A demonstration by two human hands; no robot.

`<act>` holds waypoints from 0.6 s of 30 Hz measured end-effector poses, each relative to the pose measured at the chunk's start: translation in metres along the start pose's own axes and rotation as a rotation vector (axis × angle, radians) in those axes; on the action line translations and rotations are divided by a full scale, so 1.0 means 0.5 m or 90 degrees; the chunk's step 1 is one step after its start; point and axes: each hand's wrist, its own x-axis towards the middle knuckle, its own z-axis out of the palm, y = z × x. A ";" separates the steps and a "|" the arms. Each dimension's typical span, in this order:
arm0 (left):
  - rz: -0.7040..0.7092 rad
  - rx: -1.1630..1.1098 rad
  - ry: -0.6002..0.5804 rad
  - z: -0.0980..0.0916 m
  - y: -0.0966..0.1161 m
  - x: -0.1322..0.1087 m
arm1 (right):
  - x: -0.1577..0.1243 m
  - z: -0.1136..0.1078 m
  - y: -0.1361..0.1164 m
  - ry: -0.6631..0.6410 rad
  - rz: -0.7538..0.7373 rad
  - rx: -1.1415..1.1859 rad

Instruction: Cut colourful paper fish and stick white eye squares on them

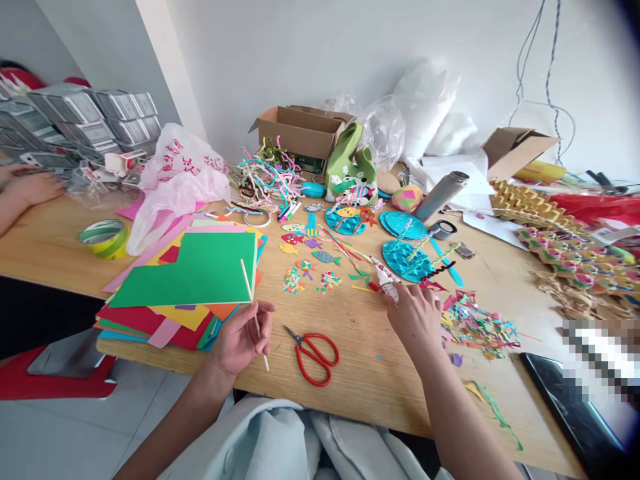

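My left hand (pixel 245 337) is closed around a thin off-white stick (pixel 245 277), held upright at a slight tilt near the table's front edge. My right hand (pixel 414 317) reaches forward with its fingers on a small white bottle with a pointed nozzle (pixel 388 283), which looks like glue and lies tilted on the table. Between the hands lie red-handled scissors (pixel 319 360), blades pointing away to the left. Beyond them are paper fish (pixel 326 257) and little heaps of paper bits (pixel 293 281). Blue round pieces (pixel 407 260) with pipe cleaners sit past my right hand.
Coloured paper sheets (pixel 215 263) are stacked at left beside tape (pixel 103 239) and a plastic bag (pixel 183 167). Pipe cleaners (pixel 270 177), a cardboard box (pixel 300 130) and a steel flask (pixel 445 193) stand behind. Paper scraps (pixel 480 323) and a phone (pixel 570 407) lie right. Another person's hand (pixel 37 185) is far left.
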 end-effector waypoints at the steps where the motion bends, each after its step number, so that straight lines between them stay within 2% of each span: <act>1: -0.003 0.000 -0.001 0.000 0.000 0.000 | -0.001 0.001 0.001 -0.005 0.001 -0.004; 5: -0.005 0.005 -0.009 -0.001 -0.002 0.002 | 0.001 0.001 0.007 -0.015 0.015 -0.006; 9: 0.001 0.006 -0.016 -0.004 -0.003 0.003 | -0.015 -0.009 -0.017 0.057 0.011 0.040; 11: 0.005 0.002 -0.019 -0.005 -0.003 0.004 | -0.041 -0.018 -0.047 0.074 -0.070 0.124; 13: 0.009 -0.001 -0.020 -0.005 -0.002 0.004 | -0.074 -0.026 -0.080 0.046 -0.194 0.225; 15: 0.011 -0.001 -0.017 -0.003 0.000 0.003 | -0.107 -0.036 -0.105 0.016 -0.278 0.297; 18: 0.018 0.000 -0.008 -0.002 0.002 0.001 | -0.143 -0.053 -0.124 0.030 -0.269 0.375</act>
